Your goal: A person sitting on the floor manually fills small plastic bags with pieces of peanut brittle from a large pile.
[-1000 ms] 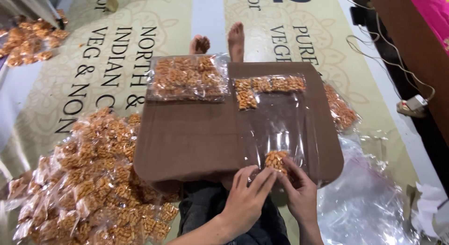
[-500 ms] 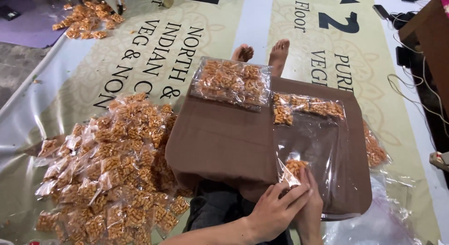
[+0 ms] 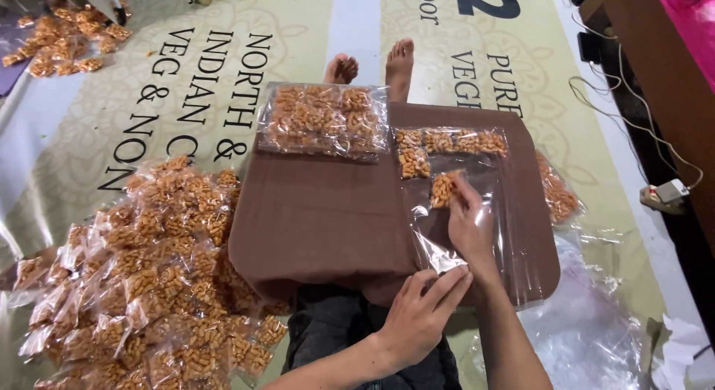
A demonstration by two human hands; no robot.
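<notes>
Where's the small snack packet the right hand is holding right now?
In the head view, the small snack packet is inside the clear bag on the brown board's right half, just below the row of packets.

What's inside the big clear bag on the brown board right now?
Inside the big clear bag: small snack packets lined along its far end, and one packet under the right hand. The left hand covers the mouth.

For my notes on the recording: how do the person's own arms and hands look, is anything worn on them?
Both forearms are bare, with no sleeves in view. The left hand and the right hand have no gloves, and I see no rings, watch or bracelet. The nails look short.
</notes>
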